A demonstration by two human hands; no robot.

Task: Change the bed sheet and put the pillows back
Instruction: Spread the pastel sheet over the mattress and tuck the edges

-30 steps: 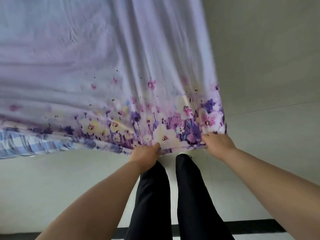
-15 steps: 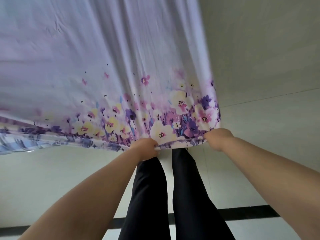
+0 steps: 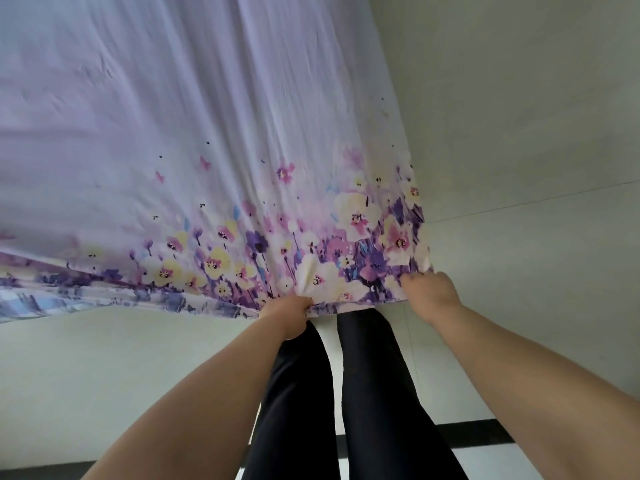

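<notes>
Lilac cotton bed sheet (image 3: 214, 140) with a flowered border is stretching across the upper left, hiding the bed beneath it. Left hand (image 3: 289, 315) and right hand (image 3: 431, 294) are each gripping its near hem, fingers curled into the fabric. Black trouser legs (image 3: 346, 393) are standing on pale floor tiles (image 3: 536, 289). Since a second ago, both hands are sitting slightly higher.

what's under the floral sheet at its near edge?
A blue checked fabric peeks out beneath the floral sheet at far left. Both hands, left and right, grip the hem. Everything else beneath is covered.
</notes>
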